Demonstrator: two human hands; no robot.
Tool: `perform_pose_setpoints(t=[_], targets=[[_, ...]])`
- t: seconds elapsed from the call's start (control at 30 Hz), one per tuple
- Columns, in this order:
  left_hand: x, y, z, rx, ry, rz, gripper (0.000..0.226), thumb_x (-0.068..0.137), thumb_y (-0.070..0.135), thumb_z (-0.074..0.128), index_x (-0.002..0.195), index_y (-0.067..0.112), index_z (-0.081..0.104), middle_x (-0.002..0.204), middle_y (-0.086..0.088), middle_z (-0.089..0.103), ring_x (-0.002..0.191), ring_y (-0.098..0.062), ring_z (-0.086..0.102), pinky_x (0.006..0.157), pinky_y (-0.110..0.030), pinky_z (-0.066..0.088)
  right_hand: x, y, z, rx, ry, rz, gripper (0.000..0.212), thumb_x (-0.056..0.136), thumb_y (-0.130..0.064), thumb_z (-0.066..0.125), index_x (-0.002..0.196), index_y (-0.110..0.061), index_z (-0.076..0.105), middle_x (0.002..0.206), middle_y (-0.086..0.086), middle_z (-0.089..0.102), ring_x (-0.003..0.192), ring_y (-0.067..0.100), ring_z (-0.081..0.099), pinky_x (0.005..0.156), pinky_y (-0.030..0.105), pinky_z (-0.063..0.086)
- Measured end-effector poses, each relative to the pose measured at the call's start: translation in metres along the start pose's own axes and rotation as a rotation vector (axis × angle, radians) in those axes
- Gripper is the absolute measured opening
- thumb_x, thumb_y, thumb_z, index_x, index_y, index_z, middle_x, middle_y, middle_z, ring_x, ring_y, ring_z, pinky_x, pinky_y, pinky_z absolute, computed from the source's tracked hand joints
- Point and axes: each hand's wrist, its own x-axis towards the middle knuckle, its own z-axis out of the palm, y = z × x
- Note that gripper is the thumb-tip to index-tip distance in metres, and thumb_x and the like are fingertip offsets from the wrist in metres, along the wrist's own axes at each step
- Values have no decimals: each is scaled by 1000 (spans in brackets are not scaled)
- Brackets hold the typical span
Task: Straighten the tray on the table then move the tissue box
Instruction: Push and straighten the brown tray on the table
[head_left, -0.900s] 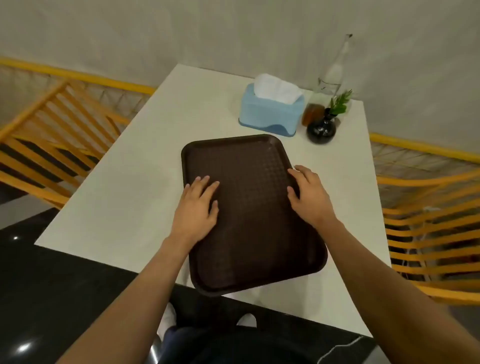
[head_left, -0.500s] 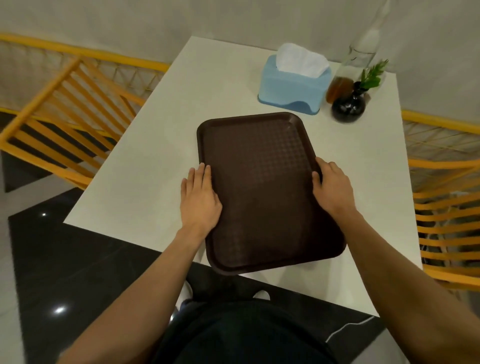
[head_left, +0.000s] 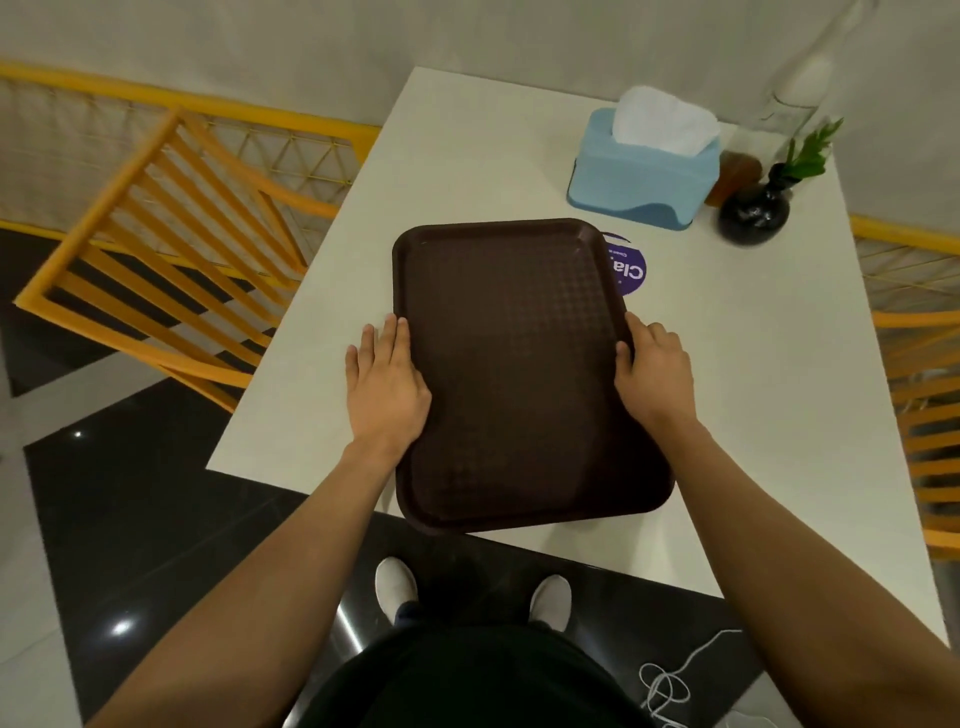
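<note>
A dark brown tray (head_left: 511, 364) lies lengthwise on the white table (head_left: 743, 364), its near edge hanging slightly past the table's front edge. My left hand (head_left: 387, 384) rests flat against the tray's left rim, fingers together. My right hand (head_left: 655, 371) grips the right rim, thumb over the edge. A light blue tissue box (head_left: 644, 174) with white tissue sticking out stands at the far right of the table, just beyond the tray.
A round purple sticker (head_left: 628, 270) shows beside the tray's far right corner. A black vase with a green sprig (head_left: 756, 213) and a glass bottle (head_left: 789, 98) stand right of the box. Yellow slatted chairs (head_left: 171, 260) flank the table.
Both hands slid outward from the tray's surface to its side rims. The tray turned straighter and shifted left, uncovering the purple sticker. The camera view also shifted.
</note>
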Motion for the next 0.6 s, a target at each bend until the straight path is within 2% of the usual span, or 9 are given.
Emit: perform_pose_setpoints(t=[0.3, 0.4, 0.5, 0.6], targets=[[48, -62, -16, -22, -21, 82, 58, 103, 23, 33, 159, 16, 23, 167, -3, 20, 154, -27, 13, 125, -46, 8, 0, -63, 22, -35, 39, 42, 49, 105, -32, 48, 150, -14, 43, 137, 16, 56, 120, 36, 53, 102, 50, 44], [70, -79, -27, -26, 8, 123, 55, 104, 24, 35, 158, 15, 28, 166, -5, 24, 153, -26, 17, 124, -48, 9, 1, -77, 25, -53, -3, 43, 56, 104, -39, 49, 153, -15, 37, 144, 15, 50, 127, 37, 48, 103, 53, 41], [80, -91, -37, -35, 79, 130, 53, 102, 29, 41, 152, 13, 38, 158, -9, 39, 148, -28, 30, 122, -51, 19, -5, -85, 30, -41, -29, 22, 67, 103, -47, 48, 158, -15, 27, 156, 13, 38, 138, 38, 39, 110, 55, 35], [77, -96, -34, -43, 31, 125, 57, 101, 34, 41, 154, 13, 36, 158, -8, 38, 149, -29, 29, 122, -52, 17, -9, -91, 38, -56, -53, -18, 71, 103, -52, 43, 159, -14, 22, 160, 13, 33, 144, 36, 33, 117, 55, 26]])
